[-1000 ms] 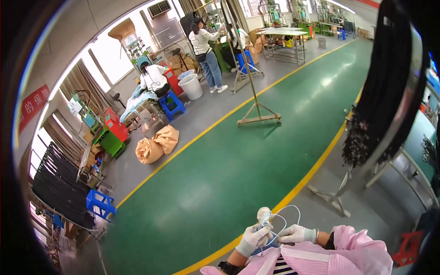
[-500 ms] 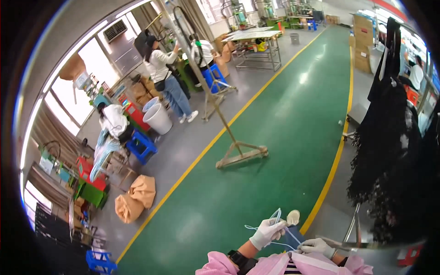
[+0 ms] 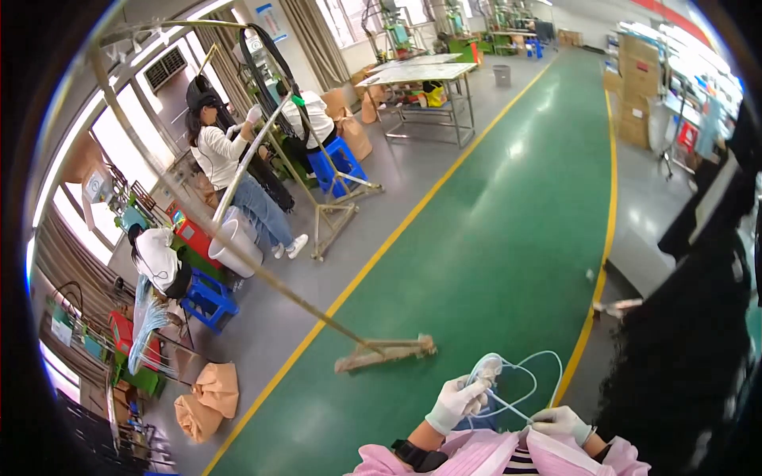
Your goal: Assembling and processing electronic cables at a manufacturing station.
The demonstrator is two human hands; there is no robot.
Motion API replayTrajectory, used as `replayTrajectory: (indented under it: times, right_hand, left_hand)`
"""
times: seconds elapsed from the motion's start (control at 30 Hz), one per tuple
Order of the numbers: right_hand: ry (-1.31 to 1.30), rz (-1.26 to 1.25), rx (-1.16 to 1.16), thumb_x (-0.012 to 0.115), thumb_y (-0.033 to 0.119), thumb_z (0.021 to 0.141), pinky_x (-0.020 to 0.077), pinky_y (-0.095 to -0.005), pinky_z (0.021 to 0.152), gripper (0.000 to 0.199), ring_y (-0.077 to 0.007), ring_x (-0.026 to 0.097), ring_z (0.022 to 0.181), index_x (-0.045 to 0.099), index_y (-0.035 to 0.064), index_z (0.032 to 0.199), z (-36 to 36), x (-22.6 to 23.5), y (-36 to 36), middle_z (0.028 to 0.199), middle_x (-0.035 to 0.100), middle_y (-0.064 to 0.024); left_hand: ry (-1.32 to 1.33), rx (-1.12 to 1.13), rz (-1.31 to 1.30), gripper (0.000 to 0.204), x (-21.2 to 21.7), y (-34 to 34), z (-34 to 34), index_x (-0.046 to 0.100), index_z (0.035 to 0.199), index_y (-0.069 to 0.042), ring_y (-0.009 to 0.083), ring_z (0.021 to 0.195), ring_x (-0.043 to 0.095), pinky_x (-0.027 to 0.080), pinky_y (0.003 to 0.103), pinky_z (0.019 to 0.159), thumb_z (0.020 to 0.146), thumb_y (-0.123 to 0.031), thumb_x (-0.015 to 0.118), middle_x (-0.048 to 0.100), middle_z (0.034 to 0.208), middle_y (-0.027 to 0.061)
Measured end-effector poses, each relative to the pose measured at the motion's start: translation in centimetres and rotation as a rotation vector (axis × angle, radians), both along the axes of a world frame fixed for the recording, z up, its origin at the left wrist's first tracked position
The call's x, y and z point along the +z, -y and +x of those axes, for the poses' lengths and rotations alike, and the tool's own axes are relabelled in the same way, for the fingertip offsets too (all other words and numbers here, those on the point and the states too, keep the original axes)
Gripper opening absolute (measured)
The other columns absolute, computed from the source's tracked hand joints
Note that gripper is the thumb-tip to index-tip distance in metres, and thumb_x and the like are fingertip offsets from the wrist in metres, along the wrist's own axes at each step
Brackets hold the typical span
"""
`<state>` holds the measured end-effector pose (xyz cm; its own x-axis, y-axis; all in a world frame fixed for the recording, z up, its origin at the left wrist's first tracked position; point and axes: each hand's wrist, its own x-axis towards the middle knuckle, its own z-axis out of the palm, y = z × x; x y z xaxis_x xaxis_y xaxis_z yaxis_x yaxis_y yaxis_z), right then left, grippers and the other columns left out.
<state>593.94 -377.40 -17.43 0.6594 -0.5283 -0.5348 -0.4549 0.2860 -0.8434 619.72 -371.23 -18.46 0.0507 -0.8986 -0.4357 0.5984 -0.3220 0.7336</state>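
In front of my body, low in the picture, a thin pale-blue cable point(image 3: 509, 407) runs between my two gloved hands. My left hand point(image 3: 459, 404) is closed round a bunched part of it, with loops standing up above the fingers. One wide loop arcs over to the right. My right hand point(image 3: 559, 422), lower and nearer my body, has its fingers closed on the other part of the cable. Both hands wear white gloves, and pink sleeves show below. What lies inside the closed fingers is hidden.
A wheeled metal rack point(image 3: 385, 353) stands on the green walkway point(image 3: 484, 270) ahead to the left. Dark strands hang at right point(image 3: 675, 349). Brown sacks point(image 3: 208, 401), a blue stool point(image 3: 208, 301) and people at machines are on the left. A metal table point(image 3: 417, 75) stands farther off.
The surroundings have shifted; the rack's base is now lower and farther left, and nearer. The cable's loops have swung up and right, spreading wider above my hands. Both hands keep their hold.
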Motion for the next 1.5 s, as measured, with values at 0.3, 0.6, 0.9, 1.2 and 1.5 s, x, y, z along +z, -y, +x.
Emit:
replayTrajectory:
  times: [0.3, 0.6, 0.9, 1.2, 1.5]
  right_hand:
    - [-0.108, -0.147, -0.114, 0.062, 0.015, 0.076, 0.0453, -0.0195, 0.057, 0.017, -0.0064, 0.055, 0.059, 0.067, -0.0012, 0.081, 3.8, 1.6, 32.9, 0.065, 0.062, -0.0019]
    - [-0.118, -0.165, -0.420, 0.060, 0.012, 0.075, 0.0429, -0.0224, 0.051, 0.017, -0.0072, 0.053, 0.056, 0.065, -0.0037, 0.077, 4.6, -3.0, 62.8, 0.060, 0.060, -0.0040]
    - [-0.024, -0.157, -0.286, 0.063, 0.024, 0.078, 0.0465, -0.0237, 0.060, 0.028, -0.0091, 0.057, 0.064, 0.065, 0.0007, 0.094, 6.1, 0.7, 99.8, 0.074, 0.064, -0.0043]
    - [-0.114, -0.207, -0.304, 0.061, 0.031, 0.080, 0.0449, -0.0225, 0.061, 0.034, -0.0077, 0.055, 0.066, 0.065, 0.0012, 0.095, 9.0, -5.2, 132.6, 0.075, 0.063, -0.0020]
    - [-0.062, -0.103, -0.549, 0.060, 0.032, 0.081, 0.0433, -0.0233, 0.059, 0.032, -0.0075, 0.052, 0.064, 0.066, 0.0020, 0.092, 7.8, -3.0, 161.9, 0.071, 0.060, 0.0005]
  left_hand:
    - [0.205, -0.328, -0.038, 0.021, 2.1, 37.6, 5.6, 0.059, 0.088, -0.001, 0.0047, 0.047, 0.047, 0.036, 0.018, 0.042, 0.084, -0.022, 0.058, 0.058, 0.065, 0.0031]
    - [0.226, -0.523, 0.008, 0.019, 0.3, 73.8, 6.2, 0.060, 0.086, -0.003, 0.0054, 0.041, 0.046, 0.035, 0.019, 0.038, 0.084, -0.022, 0.058, 0.060, 0.065, 0.0037]
    - [0.264, -0.219, 0.073, 0.020, 3.2, 105.6, 8.2, 0.058, 0.084, 0.001, 0.0086, 0.042, 0.043, 0.032, 0.022, 0.039, 0.084, -0.018, 0.053, 0.054, 0.059, 0.0037]
    - [0.164, -0.326, 0.020, 0.018, -2.2, 140.7, 12.8, 0.057, 0.084, 0.002, 0.0094, 0.042, 0.045, 0.036, 0.022, 0.038, 0.084, -0.016, 0.055, 0.055, 0.061, 0.0055]
    - [0.226, -0.577, 0.025, 0.013, 1.5, 175.6, 9.2, 0.059, 0.083, -0.004, 0.0045, 0.042, 0.040, 0.030, 0.017, 0.037, 0.085, -0.014, 0.051, 0.051, 0.057, -0.0015]
